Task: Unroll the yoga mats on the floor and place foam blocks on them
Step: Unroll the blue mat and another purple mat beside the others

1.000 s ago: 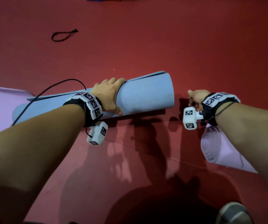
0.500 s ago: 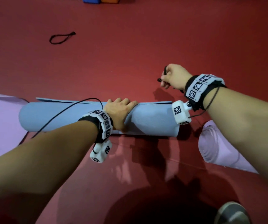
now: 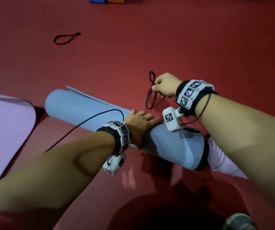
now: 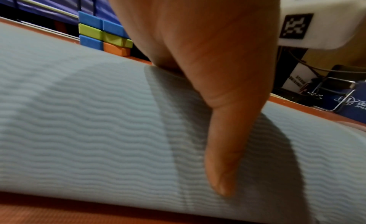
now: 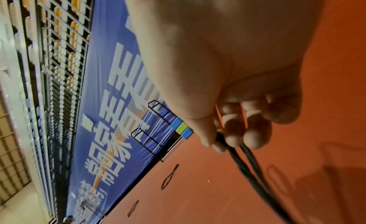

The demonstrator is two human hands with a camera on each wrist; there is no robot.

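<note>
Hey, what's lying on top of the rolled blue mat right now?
The left hand rests flat on the rolled blue mat, fingers reaching over its crest and thumb on the near side. What lies beneath the roll is hidden.

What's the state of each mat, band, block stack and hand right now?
blue mat: rolled, band off, outer flap loose
purple mat: unrolled flat
pink mat: rolled
black band: dangling from right hand
second band: loose on floor
foam blocks: stacked by wall
left hand: resting on blue mat
right hand: pinching black band
</note>
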